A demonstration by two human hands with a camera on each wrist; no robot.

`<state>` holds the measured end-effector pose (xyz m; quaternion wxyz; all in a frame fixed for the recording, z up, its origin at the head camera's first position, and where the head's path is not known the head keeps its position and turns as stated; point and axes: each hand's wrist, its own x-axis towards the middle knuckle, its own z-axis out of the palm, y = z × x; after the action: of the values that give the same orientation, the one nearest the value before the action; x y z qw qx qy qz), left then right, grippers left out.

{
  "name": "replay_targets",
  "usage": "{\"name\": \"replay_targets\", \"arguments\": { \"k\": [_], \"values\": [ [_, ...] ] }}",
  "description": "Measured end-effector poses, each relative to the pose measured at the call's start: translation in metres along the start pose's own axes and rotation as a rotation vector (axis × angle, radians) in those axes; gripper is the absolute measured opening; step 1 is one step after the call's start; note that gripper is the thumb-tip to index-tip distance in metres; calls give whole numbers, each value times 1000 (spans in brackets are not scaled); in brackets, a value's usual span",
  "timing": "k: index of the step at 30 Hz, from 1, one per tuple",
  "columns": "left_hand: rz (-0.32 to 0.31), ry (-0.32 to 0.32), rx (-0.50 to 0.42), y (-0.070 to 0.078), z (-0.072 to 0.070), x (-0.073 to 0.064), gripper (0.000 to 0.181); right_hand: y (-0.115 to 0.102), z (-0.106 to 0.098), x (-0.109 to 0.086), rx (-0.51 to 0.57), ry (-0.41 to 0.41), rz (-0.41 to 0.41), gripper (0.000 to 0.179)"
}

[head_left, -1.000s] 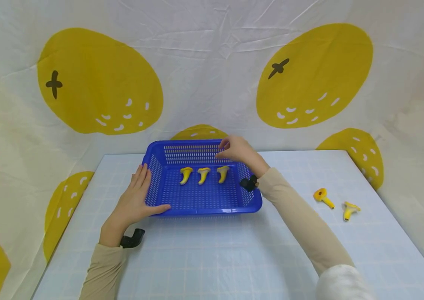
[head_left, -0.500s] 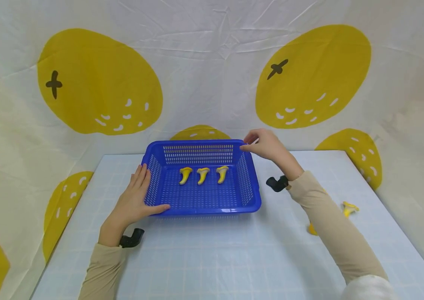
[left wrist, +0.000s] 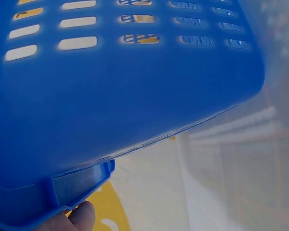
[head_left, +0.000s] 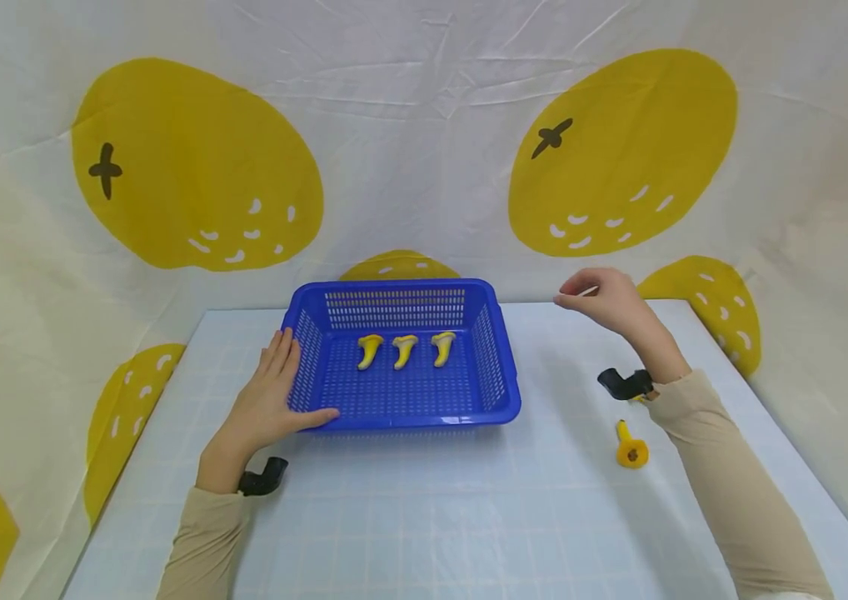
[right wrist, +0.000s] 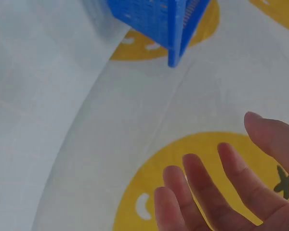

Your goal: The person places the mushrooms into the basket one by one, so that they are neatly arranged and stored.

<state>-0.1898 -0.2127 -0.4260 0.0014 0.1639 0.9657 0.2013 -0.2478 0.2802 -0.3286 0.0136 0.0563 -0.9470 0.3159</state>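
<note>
Your loosely parted, empty right grip (head_left: pixel 607 302) seems between pickups, next needing the mushroom (head_left: pixel 631 453) below it; your straight-fingered left grip (head_left: pixel 261 402) touches the basket (head_left: pixel 416 422).

Blue basket (head_left: pixel 409 423): enterable from above; walls bar sideways entry
Basket's left side: blocked by left hand (head_left: pixel 262 396)
Tabletop (head_left: pixel 559 400) right of basket: passable up to yellow mushroom (head_left: pixel 631 452)

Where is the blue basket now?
In the head view, the blue basket is near the far edge of the table, left of the right hand, the left hand touching its left side.
</note>
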Motion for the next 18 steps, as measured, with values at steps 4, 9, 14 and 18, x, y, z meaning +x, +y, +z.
{"name": "replay_targets", "arguments": {
  "k": [4, 9, 14, 18],
  "values": [
    [11, 4, -3, -1, 1, 2, 132, 27, -10, -16, 30, 28, 45, 43],
    [8, 9, -1, -2, 2, 2, 133, 60, -16, -34, 93, 62, 113, 53],
    [1, 5, 1, -3, 2, 2, 133, 97, -12, -50, 154, 93, 169, 55],
    [0, 6, -8, -3, 2, 2, 133, 123, -6, -63, 235, 125, 249, 60]
  ]
}}
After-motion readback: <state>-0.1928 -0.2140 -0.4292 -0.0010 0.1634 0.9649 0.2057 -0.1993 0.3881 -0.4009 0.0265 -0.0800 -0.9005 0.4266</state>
